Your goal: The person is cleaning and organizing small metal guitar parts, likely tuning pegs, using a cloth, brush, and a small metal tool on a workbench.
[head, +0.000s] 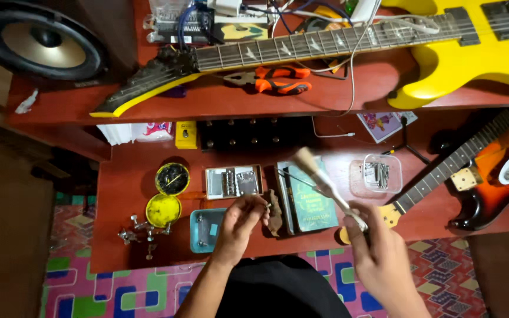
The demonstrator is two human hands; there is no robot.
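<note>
My left hand (240,224) pinches a small metal part (268,206) between its fingertips, just above the red table (119,200). My right hand (378,250) grips the handle of a paintbrush (325,184); its pale bristles point up and left, over a teal book (312,197). A metal guitar bridge plate (232,182) lies just beyond my left hand. A small blue tray (200,231) sits under my left wrist.
A yellow electric guitar (466,53) lies on the upper shelf with orange pliers (281,80) and cables. A sunburst guitar (490,171) rests at right. Also here: an open round tin (172,178) with its yellow lid (163,209), loose tuning pegs (139,231), a clear parts box (382,174), a speaker (42,41).
</note>
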